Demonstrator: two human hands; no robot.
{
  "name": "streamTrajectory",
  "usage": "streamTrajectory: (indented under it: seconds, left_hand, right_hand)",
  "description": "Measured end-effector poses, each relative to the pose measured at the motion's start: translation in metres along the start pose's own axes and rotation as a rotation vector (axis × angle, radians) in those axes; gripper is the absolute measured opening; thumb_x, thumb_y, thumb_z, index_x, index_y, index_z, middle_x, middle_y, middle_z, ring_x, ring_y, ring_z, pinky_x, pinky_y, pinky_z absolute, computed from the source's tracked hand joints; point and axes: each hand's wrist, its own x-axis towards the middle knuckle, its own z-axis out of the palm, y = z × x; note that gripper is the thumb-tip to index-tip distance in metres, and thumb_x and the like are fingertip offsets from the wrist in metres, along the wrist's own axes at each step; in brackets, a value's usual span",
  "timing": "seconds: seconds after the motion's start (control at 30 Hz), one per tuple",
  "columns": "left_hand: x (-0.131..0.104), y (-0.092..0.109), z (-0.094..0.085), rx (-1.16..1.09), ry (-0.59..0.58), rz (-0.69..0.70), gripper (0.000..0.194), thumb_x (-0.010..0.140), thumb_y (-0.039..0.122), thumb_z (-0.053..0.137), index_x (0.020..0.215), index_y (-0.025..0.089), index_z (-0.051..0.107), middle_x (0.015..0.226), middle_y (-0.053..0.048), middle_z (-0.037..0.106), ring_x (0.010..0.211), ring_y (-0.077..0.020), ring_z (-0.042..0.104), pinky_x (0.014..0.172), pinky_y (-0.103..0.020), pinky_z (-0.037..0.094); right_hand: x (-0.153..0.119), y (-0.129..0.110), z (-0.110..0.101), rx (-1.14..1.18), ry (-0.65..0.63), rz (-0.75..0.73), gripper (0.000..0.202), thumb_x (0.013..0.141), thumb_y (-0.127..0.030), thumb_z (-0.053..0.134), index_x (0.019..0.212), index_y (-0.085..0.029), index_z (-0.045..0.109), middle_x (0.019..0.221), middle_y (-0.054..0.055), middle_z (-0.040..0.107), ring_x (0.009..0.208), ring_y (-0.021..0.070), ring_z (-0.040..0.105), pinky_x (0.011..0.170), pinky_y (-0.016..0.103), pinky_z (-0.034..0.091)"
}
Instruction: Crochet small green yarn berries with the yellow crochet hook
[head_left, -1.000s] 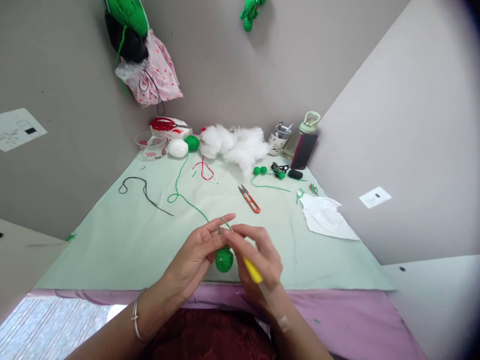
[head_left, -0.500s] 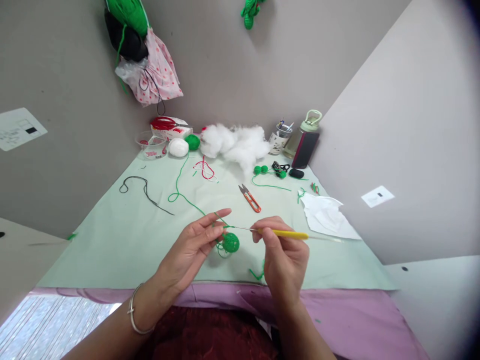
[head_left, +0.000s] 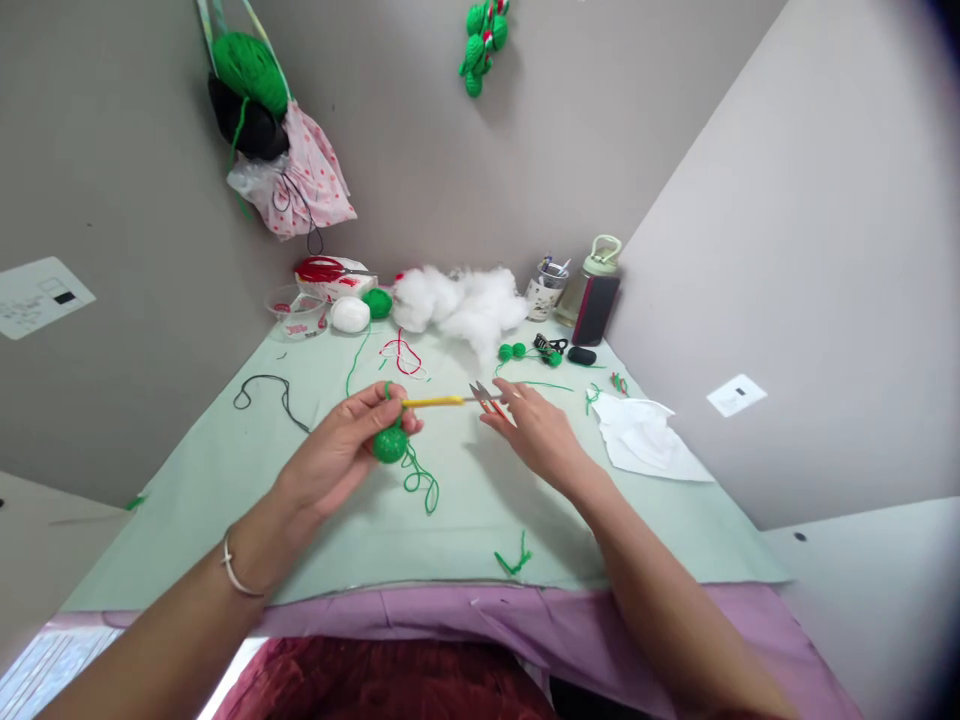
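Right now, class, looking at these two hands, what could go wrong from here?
The snips have their blades apart at the right hand, so a careless grab might nick a finger. The yellow hook points from the left hand toward those blades and could knock them. Loose green yarn loops beside the green ball and might tangle.

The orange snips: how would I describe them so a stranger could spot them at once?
Start with the pale green tablecloth, then find the person's right hand above it. The snips are at that hand's fingertips, dark pointed blades facing away from it. Their slim orange handles set them apart from the red-handled scissors at the back left.
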Motion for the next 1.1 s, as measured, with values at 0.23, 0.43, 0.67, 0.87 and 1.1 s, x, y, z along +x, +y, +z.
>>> streamTrajectory:
  seconds: [0.23, 0.43, 0.67, 0.87, 1.1]
  left_hand:
    - [0.032, 0.028, -0.001, -0.075, -0.134, 0.112, 0.031, 0.067, 0.032, 0.098, 0.077, 0.017, 0.073, 0.070, 0.003, 0.066, 0.080, -0.0140, 0.065, 0.100, -0.034, 0.055]
    - [0.040, 0.029, 0.001, -0.052, -0.155, 0.152, 0.033, 0.064, 0.032, 0.100, 0.071, 0.020, 0.070, 0.065, 0.004, 0.060, 0.091, -0.0187, 0.067, 0.113, -0.044, 0.049]
    - [0.046, 0.025, 0.003, -0.062, -0.237, 0.146, 0.031, 0.067, 0.029, 0.098, 0.070, 0.021, 0.067, 0.064, 0.005, 0.059, 0.096, -0.0186, 0.068, 0.116, -0.041, 0.046]
    - [0.050, 0.009, 0.008, -0.157, -0.188, 0.120, 0.033, 0.064, 0.028, 0.099, 0.073, 0.023, 0.067, 0.065, 0.005, 0.061, 0.097, -0.0204, 0.070, 0.104, -0.035, 0.052]
    - [0.053, -0.007, 0.016, -0.208, -0.163, 0.105, 0.033, 0.067, 0.030, 0.098, 0.074, 0.022, 0.067, 0.067, 0.005, 0.063, 0.093, -0.0184, 0.072, 0.099, -0.032, 0.055]
  right_hand:
    - [0.043, 0.023, 0.029, 0.033, -0.071, 0.129, 0.015, 0.102, -0.025, 0.059, 0.106, -0.014, 0.069, 0.120, 0.017, 0.068, 0.116, 0.0291, 0.065, 0.096, 0.042, 0.052]
    - [0.041, 0.023, 0.014, 0.495, -0.057, 0.044, 0.043, 0.108, -0.037, 0.032, 0.094, -0.015, 0.066, 0.076, 0.003, 0.059, 0.070, 0.0166, 0.057, 0.071, 0.030, 0.048]
    - [0.028, -0.007, -0.014, 0.973, -0.095, -0.155, 0.054, 0.092, -0.071, 0.050, 0.088, -0.020, 0.065, 0.067, -0.006, 0.038, 0.059, 0.0110, 0.034, 0.055, 0.024, 0.033]
    - [0.024, -0.039, 0.001, 1.333, -0.088, -0.115, 0.043, 0.069, -0.055, 0.084, 0.091, -0.021, 0.069, 0.065, -0.008, 0.044, 0.059, 0.0098, 0.030, 0.053, 0.026, 0.025]
    - [0.025, -0.055, 0.035, 1.156, -0.099, -0.014, 0.059, 0.078, -0.076, 0.064, 0.088, -0.018, 0.068, 0.062, -0.007, 0.033, 0.057, 0.0105, 0.029, 0.055, 0.027, 0.027]
